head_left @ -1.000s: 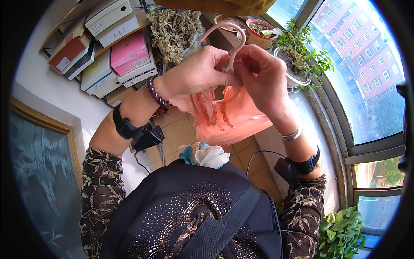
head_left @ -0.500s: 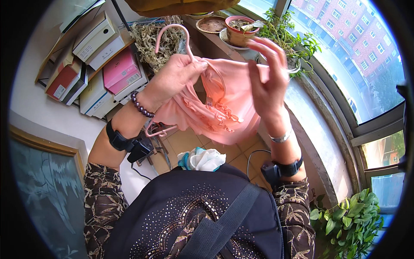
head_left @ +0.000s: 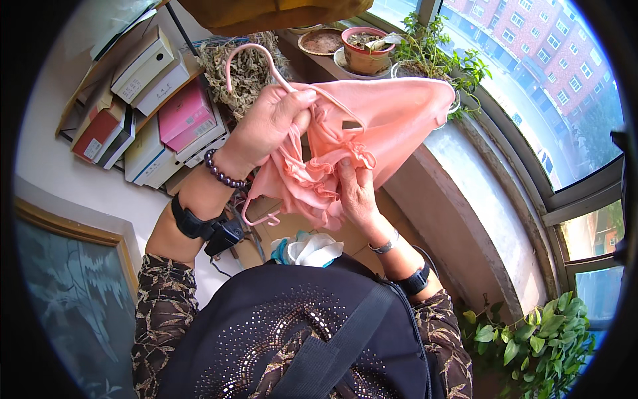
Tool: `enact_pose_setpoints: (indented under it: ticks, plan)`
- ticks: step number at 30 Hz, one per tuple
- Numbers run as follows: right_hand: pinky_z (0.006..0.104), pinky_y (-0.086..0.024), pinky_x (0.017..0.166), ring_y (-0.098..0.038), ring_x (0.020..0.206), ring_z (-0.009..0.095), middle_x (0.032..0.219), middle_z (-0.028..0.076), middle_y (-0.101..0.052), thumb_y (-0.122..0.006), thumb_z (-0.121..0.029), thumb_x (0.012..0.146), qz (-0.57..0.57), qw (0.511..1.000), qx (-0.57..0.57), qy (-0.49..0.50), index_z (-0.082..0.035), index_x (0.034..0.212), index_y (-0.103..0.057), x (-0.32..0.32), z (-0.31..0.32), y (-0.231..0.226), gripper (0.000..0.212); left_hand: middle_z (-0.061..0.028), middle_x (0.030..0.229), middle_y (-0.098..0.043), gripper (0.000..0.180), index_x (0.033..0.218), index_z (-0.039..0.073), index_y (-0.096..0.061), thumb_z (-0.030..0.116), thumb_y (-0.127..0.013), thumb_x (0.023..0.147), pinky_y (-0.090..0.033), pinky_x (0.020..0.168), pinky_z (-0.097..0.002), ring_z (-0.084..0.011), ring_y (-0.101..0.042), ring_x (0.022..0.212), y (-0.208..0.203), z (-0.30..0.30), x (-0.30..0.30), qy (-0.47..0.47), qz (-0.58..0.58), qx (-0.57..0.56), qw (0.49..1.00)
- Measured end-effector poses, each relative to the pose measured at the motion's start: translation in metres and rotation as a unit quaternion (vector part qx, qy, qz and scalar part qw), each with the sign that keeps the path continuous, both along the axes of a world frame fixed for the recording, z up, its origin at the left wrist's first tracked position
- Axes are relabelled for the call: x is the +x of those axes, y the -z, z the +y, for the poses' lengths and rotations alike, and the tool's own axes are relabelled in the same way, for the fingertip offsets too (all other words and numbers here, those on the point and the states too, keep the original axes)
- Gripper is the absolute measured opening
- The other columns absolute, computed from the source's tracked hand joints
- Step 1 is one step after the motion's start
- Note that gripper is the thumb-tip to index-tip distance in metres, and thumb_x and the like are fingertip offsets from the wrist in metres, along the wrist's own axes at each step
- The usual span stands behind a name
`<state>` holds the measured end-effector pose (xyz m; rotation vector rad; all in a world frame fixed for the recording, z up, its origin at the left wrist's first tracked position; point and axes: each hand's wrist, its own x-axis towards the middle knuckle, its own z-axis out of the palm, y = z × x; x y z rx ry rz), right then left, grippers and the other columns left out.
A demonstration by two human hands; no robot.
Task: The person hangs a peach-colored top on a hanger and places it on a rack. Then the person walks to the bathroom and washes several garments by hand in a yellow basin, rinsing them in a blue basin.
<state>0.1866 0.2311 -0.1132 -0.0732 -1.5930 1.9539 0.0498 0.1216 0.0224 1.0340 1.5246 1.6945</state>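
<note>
A pink garment (head_left: 399, 123) with ruffled trim hangs in the air in front of me on a pink hanger (head_left: 262, 48). My left hand (head_left: 269, 126) is closed round the neck of the hanger and the gathered fabric beside it, with the hook rising above the fist. Below the cloth, another bent pink end of the hanger pokes out. My right hand (head_left: 359, 196) pinches the garment by its ruffles, thumb in front and the other fingers mostly hidden. To the right the cloth spreads out to a point near the plants.
Shelves with box files (head_left: 149, 66) and a pink box (head_left: 186, 116) stand at the left. Potted plants (head_left: 365, 53) line the window ledge (head_left: 465, 179). A leafy plant (head_left: 531, 339) grows at the lower right. White and teal cloth (head_left: 309, 249) lies close to my body.
My right hand, raised and open beside the garment before, has come down and inward and now grips its ruffles. The cloth has swung out to the right; my left hand keeps its hold.
</note>
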Motion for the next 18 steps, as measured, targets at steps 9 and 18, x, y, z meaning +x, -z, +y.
enact_pose_setpoints:
  ticks: [9,18]
  plan:
    - [0.0296,-0.045,0.083,-0.053,0.095,0.015,0.101,0.008,-0.057,-0.042,-0.006,0.099,-0.044,0.999,0.015,-0.001,0.000,0.109,-0.053,-0.009,-0.008,-0.029,0.016,0.0076,0.059,-0.044,0.028,0.102,-0.001,-0.061,0.023,-0.045,0.101,-0.031,0.047,-0.0168,0.0006,-0.037,0.052,0.035,0.002,0.032,0.000,0.048,0.049,0.998]
    - [0.0287,-0.047,0.079,-0.056,0.090,0.015,0.099,0.008,-0.059,-0.041,-0.006,0.098,-0.047,0.998,0.046,0.011,0.001,0.109,-0.054,-0.007,-0.003,-0.037,0.018,0.0069,0.065,-0.050,0.026,0.099,-0.002,-0.061,0.020,-0.047,0.100,-0.034,0.050,-0.0170,0.0015,-0.041,0.057,0.046,0.004,0.024,-0.015,-0.027,0.065,0.997]
